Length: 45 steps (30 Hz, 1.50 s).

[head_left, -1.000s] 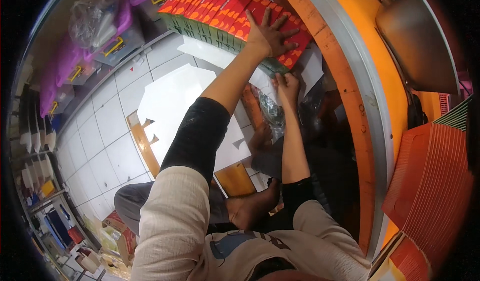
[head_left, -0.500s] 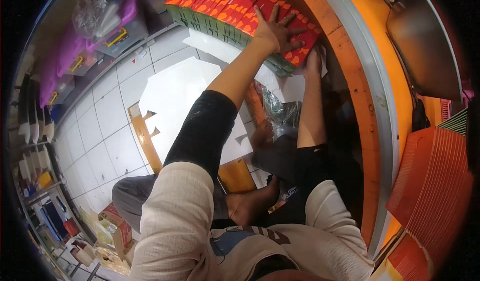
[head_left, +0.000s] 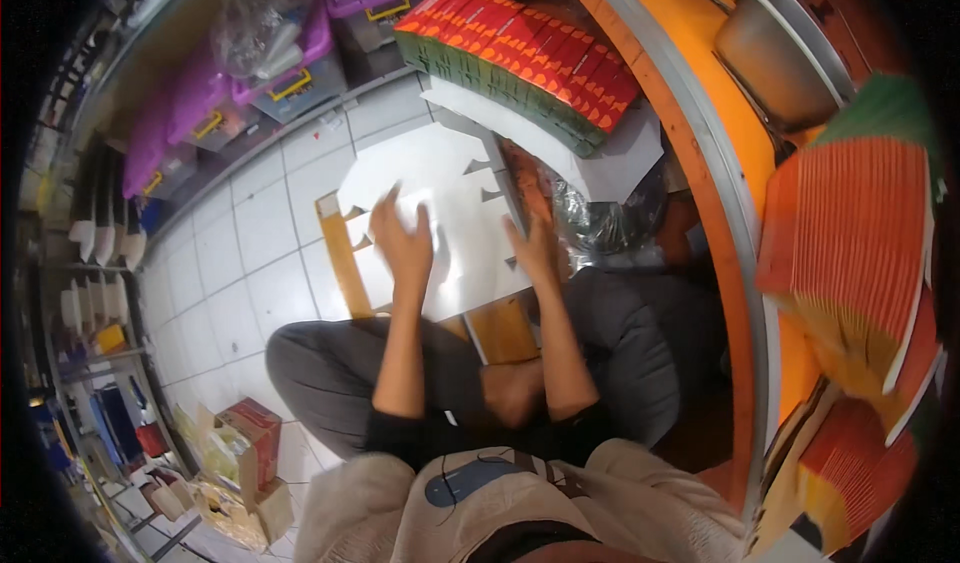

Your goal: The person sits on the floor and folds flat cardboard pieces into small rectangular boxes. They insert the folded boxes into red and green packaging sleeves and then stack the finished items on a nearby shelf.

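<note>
A white die-cut card sheet with notched edges lies over a wooden board in front of my crossed legs. Above its left part hovers my left hand, fingers loosely apart and holding nothing. My right hand, slightly blurred, is over the sheet's right edge with its thumb spread from the fingers. Nothing shows in it either; whether either hand touches the card I cannot tell. Beyond them, a tight row of red and green boxes rests on another white card sheet.
Purple-lidded plastic bins line the far left. An orange bench with a grey metal edge curves along the right, carrying a metal pot and stacks of red-and-green card. An opened carton stands lower left on the tiles.
Both hands have left the row of boxes and drawn back toward me, over the white sheet. The view has shifted, bringing more of the card stacks on the right into sight.
</note>
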Available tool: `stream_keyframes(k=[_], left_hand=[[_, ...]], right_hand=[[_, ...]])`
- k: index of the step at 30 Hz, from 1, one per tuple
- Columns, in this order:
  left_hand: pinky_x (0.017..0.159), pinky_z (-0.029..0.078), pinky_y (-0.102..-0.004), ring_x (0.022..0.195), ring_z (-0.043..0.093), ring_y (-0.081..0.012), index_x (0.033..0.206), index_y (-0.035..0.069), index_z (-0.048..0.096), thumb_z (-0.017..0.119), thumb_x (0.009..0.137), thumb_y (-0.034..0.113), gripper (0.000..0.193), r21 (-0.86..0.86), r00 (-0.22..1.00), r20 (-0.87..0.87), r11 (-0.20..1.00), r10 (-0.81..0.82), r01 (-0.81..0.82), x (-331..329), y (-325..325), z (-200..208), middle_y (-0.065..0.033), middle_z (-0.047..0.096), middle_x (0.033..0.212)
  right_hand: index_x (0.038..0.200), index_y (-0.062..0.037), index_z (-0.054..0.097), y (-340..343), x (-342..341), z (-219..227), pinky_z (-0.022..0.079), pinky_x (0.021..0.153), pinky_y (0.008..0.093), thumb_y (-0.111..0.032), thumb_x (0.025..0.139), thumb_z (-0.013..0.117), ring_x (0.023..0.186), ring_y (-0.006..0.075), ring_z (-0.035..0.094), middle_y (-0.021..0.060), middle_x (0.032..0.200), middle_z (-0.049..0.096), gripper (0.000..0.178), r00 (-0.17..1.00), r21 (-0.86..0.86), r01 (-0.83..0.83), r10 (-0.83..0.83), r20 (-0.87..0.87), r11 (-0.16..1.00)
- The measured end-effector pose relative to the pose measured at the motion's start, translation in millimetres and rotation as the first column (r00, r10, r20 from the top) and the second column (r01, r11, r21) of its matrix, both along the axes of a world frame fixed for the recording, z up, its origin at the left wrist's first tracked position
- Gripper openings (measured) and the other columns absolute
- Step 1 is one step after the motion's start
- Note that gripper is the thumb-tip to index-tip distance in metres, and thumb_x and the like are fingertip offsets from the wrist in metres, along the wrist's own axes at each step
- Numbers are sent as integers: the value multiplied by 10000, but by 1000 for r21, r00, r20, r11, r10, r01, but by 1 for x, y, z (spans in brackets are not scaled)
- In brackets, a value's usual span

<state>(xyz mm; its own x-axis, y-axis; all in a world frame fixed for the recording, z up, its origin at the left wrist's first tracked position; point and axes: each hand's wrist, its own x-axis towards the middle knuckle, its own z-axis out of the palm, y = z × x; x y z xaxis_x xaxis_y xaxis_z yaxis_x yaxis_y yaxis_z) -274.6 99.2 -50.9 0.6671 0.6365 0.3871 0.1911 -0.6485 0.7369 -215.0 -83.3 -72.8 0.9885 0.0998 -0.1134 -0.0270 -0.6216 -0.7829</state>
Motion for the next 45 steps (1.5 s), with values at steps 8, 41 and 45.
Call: stream_keyframes(k=[8, 41, 45], left_hand=[[937, 377, -481, 1157, 404, -406, 1177, -89, 431, 718, 679, 292, 690, 130, 788, -542, 956, 292, -264, -112, 11, -41, -259, 411, 1258], [814, 477, -340, 942, 558, -188, 1149, -41, 473, 424, 966, 162, 278, -741, 745, 641, 401, 184, 539, -166, 35, 151, -113, 555, 1041], [816, 490, -335, 931, 575, -194, 1161, -42, 472, 446, 961, 176, 297, -721, 703, 680, 365, 207, 590, -171, 34, 148, -115, 568, 1034]], right_hand=[[1243, 3, 459, 57, -48, -16, 271, 1023, 504, -469, 654, 738, 1237, 299, 382, 131, 1264, 478, 805, 937, -542, 226, -30, 347, 809], [1325, -66, 365, 63, -147, 185, 292, 1003, 560, -135, 744, 692, 1279, 320, 346, 146, 1342, 418, 671, 332, -118, -526, 331, 883, 842], [1338, -35, 340, 65, -145, 184, 439, 908, 402, -66, 695, 725, 1137, 309, 500, 145, 1283, 466, 750, 776, 524, -615, 337, 533, 589]])
